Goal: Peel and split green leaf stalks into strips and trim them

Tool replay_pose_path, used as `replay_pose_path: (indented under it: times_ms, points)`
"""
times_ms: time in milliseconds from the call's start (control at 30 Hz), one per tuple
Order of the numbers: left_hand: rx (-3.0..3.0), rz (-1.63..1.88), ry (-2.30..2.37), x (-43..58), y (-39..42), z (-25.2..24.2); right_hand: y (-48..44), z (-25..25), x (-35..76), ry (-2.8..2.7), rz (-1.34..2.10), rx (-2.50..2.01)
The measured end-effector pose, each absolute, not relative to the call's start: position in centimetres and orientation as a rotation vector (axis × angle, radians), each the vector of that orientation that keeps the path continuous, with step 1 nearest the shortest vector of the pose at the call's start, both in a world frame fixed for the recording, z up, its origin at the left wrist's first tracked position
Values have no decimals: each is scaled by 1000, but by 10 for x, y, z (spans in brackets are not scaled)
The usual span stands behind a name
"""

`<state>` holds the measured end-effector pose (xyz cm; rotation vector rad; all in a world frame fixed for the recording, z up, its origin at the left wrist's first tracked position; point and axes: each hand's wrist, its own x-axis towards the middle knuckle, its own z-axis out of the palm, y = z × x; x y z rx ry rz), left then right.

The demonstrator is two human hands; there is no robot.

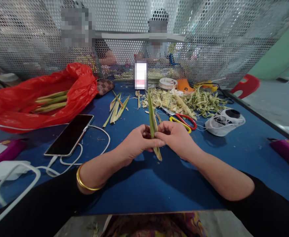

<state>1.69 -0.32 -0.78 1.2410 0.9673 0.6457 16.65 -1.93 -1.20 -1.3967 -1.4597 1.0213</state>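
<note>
Between my two hands a long green-and-tan leaf strip (151, 112) stands tilted, its pointed tip away from me and its brown end toward me. My left hand (143, 140) is closed around its lower part, thumb across the front. My right hand (172, 135) pinches the strip's right edge with thumb and fingers. Beyond my right hand lie scissors (184, 122) with red and yellow handles. Several loose leaf pieces (116, 110) rest on the blue table (144, 191) ahead of my left hand.
Left stands a red plastic bag (85, 82) holding leaf stalks (52, 100). Before it lies a phone (70, 135) on a white cable (107, 136). A heap of shredded leaves (203, 100) and a white thread spool (223, 121) are right. A perforated metal screen (208, 49) rises behind; people sit beyond.
</note>
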Motion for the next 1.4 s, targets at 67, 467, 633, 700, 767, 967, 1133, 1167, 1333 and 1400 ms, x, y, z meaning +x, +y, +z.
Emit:
replay_pose_path:
  times_ms: [67, 467, 633, 700, 767, 967, 1133, 1167, 1333, 1400]
  points:
    - [1235, 642, 933, 17, -3, -8, -18, -13, 167, -1362, 1214, -1326]
    - [1403, 795, 1037, 16, 0, -15, -16, -7, 170, -1390, 1119, -1342]
    - [2061, 1004, 1173, 11, -5, -10, -21, -10, 169, -1674, 807, -1491]
    - [2241, 971, 1184, 9, -6, -7, -22, -12, 169, -1651, 875, -1462]
    - [2342, 883, 1213, 7, -5, -6, -21, -13, 170, -1605, 925, -1445]
    - [2321, 821, 1146, 7, 4, -8, -20, -8, 170, -1691, 776, -1473]
    - [1670, 864, 1102, 9, 9, -10, -21, -7, 170, -1763, 665, -1453]
    - [1496, 871, 1088, 9, 10, -11, -20, -8, 171, -1750, 692, -1434]
    - [1107, 778, 1011, 11, 9, -12, -16, -13, 173, -1593, 891, -1332]
    - [1085, 775, 1000, 11, 7, -13, -16, -14, 172, -1503, 983, -1307]
